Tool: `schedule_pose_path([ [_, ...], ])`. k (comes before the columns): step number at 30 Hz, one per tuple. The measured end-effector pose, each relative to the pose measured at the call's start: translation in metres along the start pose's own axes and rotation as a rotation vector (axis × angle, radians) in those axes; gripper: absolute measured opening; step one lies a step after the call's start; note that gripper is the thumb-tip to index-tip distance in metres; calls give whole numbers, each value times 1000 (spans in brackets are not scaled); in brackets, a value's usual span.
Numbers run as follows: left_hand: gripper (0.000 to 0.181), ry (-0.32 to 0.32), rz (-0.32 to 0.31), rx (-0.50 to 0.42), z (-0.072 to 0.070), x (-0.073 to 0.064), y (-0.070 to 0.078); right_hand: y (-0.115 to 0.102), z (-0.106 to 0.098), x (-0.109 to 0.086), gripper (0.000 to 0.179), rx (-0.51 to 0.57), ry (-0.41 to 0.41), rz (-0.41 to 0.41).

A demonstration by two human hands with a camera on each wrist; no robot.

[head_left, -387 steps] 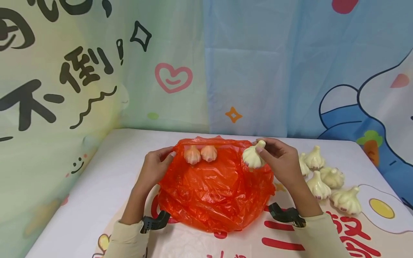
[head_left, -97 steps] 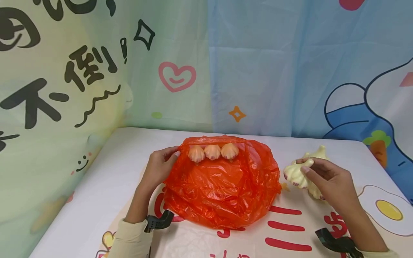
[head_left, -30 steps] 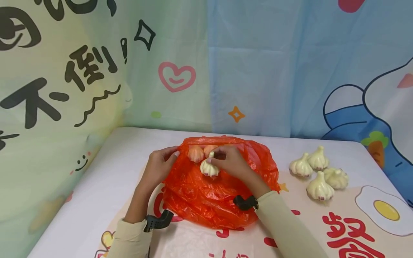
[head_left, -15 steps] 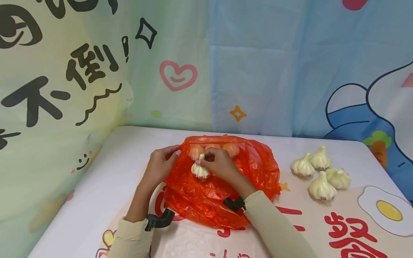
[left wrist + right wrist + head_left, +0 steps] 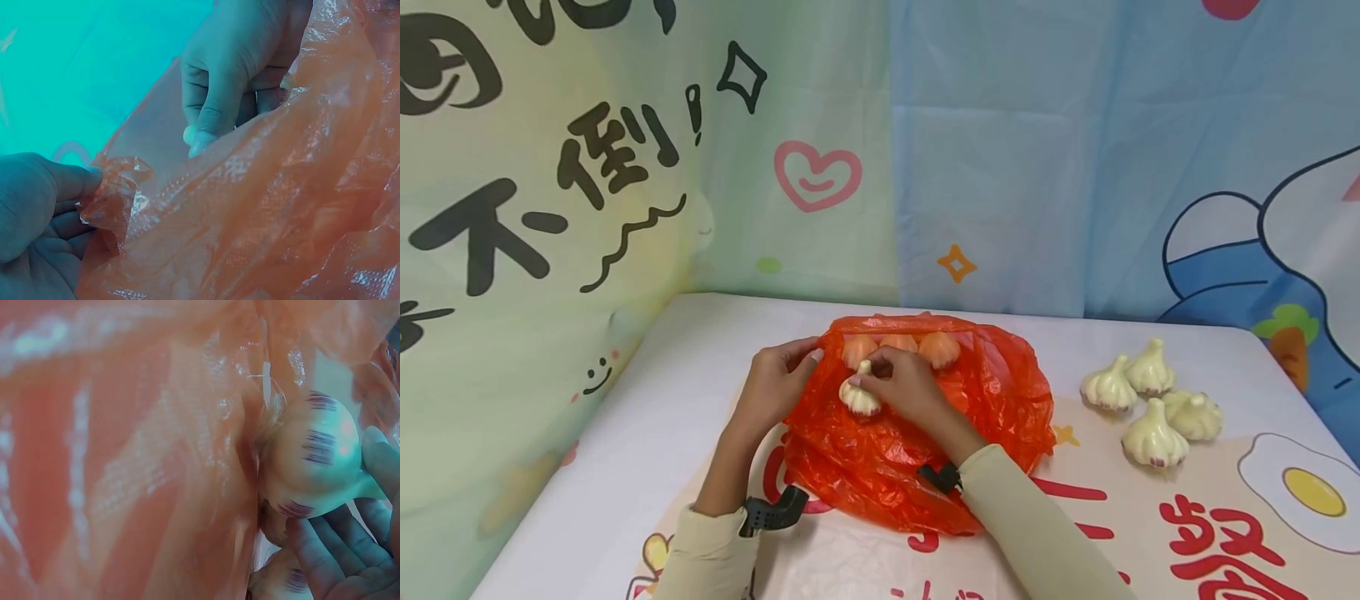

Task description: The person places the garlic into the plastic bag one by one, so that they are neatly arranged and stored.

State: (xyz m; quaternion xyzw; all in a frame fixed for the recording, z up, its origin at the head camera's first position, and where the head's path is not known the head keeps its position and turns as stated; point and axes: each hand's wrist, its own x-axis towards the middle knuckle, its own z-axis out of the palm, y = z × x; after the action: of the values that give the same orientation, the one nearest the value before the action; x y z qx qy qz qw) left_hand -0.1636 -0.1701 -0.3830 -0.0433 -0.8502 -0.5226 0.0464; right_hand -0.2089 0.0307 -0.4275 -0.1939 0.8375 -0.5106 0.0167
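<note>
My left hand (image 5: pixel 777 379) pinches the left edge of a red plastic bag (image 5: pixel 880 479) between thumb and fingers. The crumpled edge in that grip also shows in the left wrist view. My right hand (image 5: pixel 910 383) holds a garlic bulb (image 5: pixel 859 398) by its stem at the bag's mouth, just right of my left fingertips. Purple-streaked base and pale side of this garlic bulb (image 5: pixel 319 453) show close up in the right wrist view, partly overlapped by red film. Three more garlic bulbs (image 5: pixel 940 350) lie in a row inside the bag, tinted orange through it.
Several garlic bulbs (image 5: pixel 1156 437) stand grouped on the table's right side. A printed mat (image 5: pixel 1210 492) with red characters and a fried egg lies under the bag on the white table (image 5: pixel 700 333). Printed cloth (image 5: pixel 985 167) hangs behind and along the left.
Since the oldest frame, a third bulb has gone into the bag and the group on the right has shrunk. My right hand has brought another bulb leftward to the mouth; my left keeps its grip.
</note>
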Motion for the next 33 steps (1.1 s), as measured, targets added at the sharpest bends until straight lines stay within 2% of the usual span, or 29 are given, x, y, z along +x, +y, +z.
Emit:
schedule_pose_path([
  [11,32,-1,20,-10,0,2,2,0,-2,-3,35,-11,-28,-5],
  [17,32,-3,21,-17,0,3,3,2,-8,-8,44,-16,-65,26],
  [27,33,2,15,-17,-1,1,1,0,-15,-12,39,-5,-29,15],
  [33,33,5,9,-23,-1,0,-1,-9,-21,-19,32,79,2,35],
])
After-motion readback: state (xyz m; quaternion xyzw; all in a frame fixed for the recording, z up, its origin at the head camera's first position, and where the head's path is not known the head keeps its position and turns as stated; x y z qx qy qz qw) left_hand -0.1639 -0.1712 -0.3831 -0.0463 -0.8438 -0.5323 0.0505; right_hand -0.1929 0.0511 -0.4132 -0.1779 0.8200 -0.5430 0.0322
